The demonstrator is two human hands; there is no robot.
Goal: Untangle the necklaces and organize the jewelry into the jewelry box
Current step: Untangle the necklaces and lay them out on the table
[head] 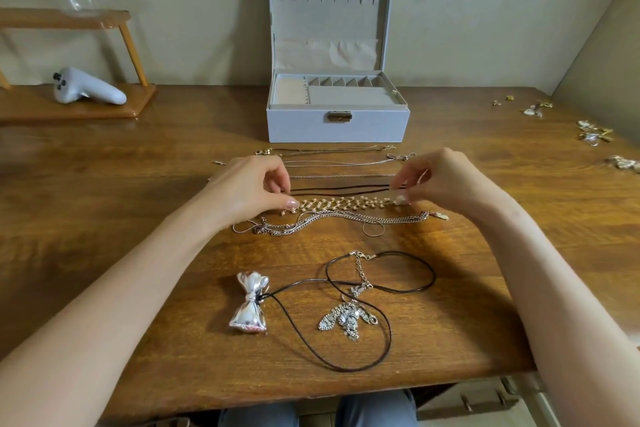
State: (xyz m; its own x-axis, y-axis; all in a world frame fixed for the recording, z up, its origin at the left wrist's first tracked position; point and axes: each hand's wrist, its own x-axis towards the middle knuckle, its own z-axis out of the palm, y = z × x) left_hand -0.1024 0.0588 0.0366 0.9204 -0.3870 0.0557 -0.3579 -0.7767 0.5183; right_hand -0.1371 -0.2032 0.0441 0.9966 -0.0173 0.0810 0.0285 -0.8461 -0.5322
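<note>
A grey jewelry box [337, 128] stands open at the back of the wooden table. In front of it several necklaces lie stretched out in rows. My left hand [251, 185] pinches the left end of a gold beaded necklace [346, 203]. My right hand [446, 180] pinches its right end. Just below lies a bundle of silver chains [332, 221]. Nearer to me a black cord with a silver bow pendant [250, 303] lies tangled with a cord bearing a rhinestone pendant [344, 317].
Small gold earrings and charms [594, 135] lie scattered at the table's right edge. A white controller [86, 87] rests on a wooden stand [76, 107] at the back left. The table's front edge runs just below the tangled cords.
</note>
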